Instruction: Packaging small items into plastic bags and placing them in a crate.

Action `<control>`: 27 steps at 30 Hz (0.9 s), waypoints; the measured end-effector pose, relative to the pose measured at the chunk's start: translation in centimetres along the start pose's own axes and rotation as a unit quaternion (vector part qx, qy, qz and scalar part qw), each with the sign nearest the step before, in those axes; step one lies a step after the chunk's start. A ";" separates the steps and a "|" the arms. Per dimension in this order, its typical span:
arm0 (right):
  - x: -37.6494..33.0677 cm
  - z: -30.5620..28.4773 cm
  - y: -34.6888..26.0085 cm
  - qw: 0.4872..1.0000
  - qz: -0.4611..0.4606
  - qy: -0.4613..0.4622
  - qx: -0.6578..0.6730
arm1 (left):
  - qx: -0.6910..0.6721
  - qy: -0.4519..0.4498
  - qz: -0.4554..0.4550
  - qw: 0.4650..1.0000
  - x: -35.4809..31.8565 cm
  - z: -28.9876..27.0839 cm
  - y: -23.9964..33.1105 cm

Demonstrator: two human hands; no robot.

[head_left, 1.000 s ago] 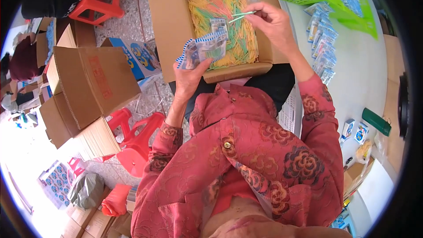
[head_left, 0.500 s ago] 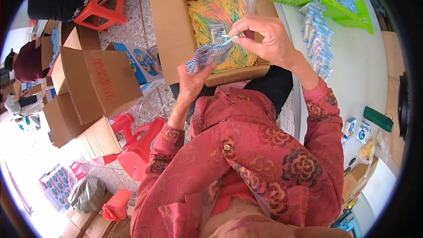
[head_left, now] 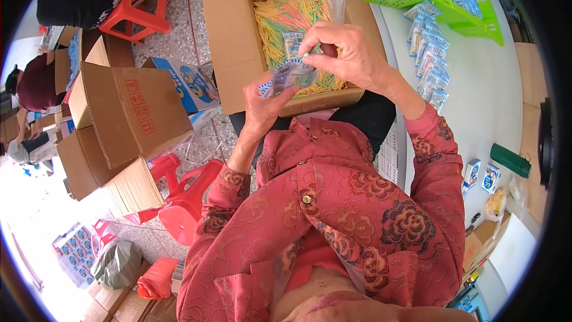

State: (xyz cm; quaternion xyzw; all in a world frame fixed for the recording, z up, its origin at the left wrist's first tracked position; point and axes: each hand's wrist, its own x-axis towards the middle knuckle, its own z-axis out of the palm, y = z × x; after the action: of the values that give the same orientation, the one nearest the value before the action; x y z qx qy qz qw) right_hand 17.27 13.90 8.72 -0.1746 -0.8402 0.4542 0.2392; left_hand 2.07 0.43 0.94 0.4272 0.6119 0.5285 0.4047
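Fingers of left hand (head_left: 265,104) and right hand (head_left: 348,53) pinching small clear plastic packet (head_left: 292,74) above open cardboard box of coloured sticks (head_left: 238,42).

Shirt: long-sleeved, salmon-red, woven all over with darker maroon rose and scroll motifs.
Front: buttoned placket, small round pale buttons, collar at the top.
Sleeves: same cloth, reaching the wrists of left hand (head_left: 266,109) and right hand (head_left: 345,55).
Legs: dark trousers.
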 end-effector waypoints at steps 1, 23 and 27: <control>0.1 0.1 0.2 1.000 -0.014 0.023 0.015 | 0.000 0.001 0.000 1.000 0.0 0.1 0.1; -0.9 -1.1 0.5 0.987 0.062 0.082 0.127 | -0.067 -0.045 -0.002 0.997 0.6 0.7 0.8; -0.7 -0.9 0.7 0.981 0.047 0.116 0.147 | -0.110 -0.033 -0.001 0.993 0.5 1.0 0.9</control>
State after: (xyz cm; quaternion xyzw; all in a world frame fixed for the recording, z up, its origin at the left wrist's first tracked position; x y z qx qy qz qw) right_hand 18.39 14.55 8.36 -0.2282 -0.7219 0.5600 0.3366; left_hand 2.99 1.29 1.70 0.3966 0.5372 0.5776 0.4696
